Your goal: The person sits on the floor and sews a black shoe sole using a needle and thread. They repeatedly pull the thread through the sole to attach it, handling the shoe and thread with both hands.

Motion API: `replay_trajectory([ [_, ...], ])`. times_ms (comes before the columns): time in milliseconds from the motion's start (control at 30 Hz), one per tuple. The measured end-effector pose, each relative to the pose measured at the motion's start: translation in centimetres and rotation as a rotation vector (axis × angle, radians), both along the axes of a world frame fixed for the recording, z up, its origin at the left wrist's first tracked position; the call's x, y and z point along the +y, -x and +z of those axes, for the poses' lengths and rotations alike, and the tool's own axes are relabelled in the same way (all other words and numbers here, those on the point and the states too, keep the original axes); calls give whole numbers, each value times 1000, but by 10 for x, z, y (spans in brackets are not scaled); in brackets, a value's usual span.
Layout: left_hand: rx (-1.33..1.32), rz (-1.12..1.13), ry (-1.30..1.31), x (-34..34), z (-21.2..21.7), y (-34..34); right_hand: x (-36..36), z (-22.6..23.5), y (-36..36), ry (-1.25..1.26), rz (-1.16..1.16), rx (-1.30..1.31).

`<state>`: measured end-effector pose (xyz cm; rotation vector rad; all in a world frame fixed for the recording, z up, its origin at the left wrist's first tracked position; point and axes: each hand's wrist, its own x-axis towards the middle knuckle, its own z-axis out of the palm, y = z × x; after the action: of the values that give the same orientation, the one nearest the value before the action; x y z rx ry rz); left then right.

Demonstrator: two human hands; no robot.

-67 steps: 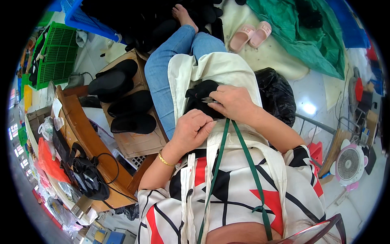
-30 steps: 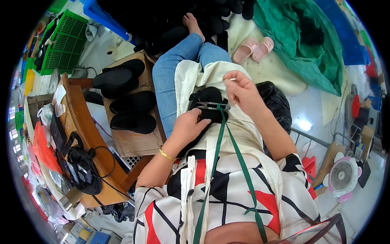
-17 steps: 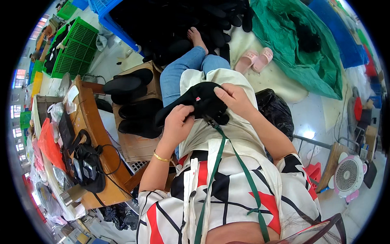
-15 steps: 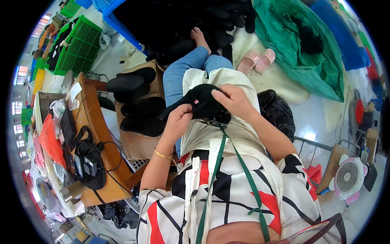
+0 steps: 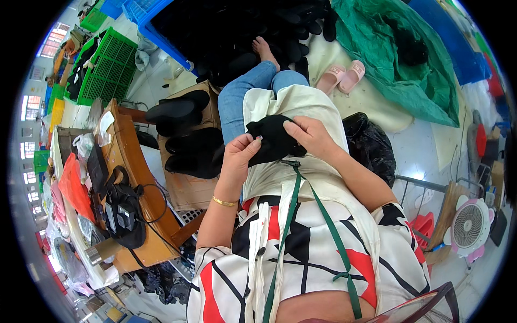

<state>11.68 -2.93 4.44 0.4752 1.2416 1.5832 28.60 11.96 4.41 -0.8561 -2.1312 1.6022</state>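
Over my lap I hold a soft black fabric shoe (image 5: pixel 276 134), its exact shape hard to read against itself. My left hand (image 5: pixel 239 152) is closed, thumb and fingertip pinching a small pale tag on the shoe's left side. On the other side, my right hand (image 5: pixel 312 135) grips the shoe with the thumb on top and the fingers underneath, partly hidden. Beneath it lies the cream apron (image 5: pixel 318 107) that covers my thighs. Left of my knees, several black shoes (image 5: pixel 188 137) rest on a flattened cardboard box (image 5: pixel 188 194).
A blue crate (image 5: pixel 156 35) and a heap of black shoes (image 5: pixel 237 32) lie ahead. Green sheeting (image 5: pixel 377 59) spreads at far right near pink slippers (image 5: pixel 339 78). A wooden table (image 5: pixel 134 177) stands left; a black plastic bag (image 5: pixel 369 142) and a fan (image 5: pixel 469 229) are right.
My left hand has risen slightly and shifted right, now pinching the tag that earlier lay exposed. The shoe's left part no longer stretches out past that hand. My right hand has barely moved.
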Motion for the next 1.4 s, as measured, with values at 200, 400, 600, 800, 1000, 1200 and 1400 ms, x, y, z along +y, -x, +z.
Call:
replay_trajectory([
  [200,543,-182,158,-5,-10,-9,-3,-7,-25,107,117,-89],
  [400,548,122,-45,17,23,-36,82,-5,-71,236,-314,35],
  [600,512,184,28,2,6,-15,201,60,-112,382,-637,724],
  [800,377,533,62,-14,-5,52,121,-16,-86,553,-567,454],
  [1000,262,881,34,-89,-39,120,68,-64,-38,797,-398,302],
  [1200,250,780,463,-123,-112,101,59,-51,6,767,-244,279],
  [1400,1067,504,968,-170,-167,69,39,-50,39,572,-162,8],
])
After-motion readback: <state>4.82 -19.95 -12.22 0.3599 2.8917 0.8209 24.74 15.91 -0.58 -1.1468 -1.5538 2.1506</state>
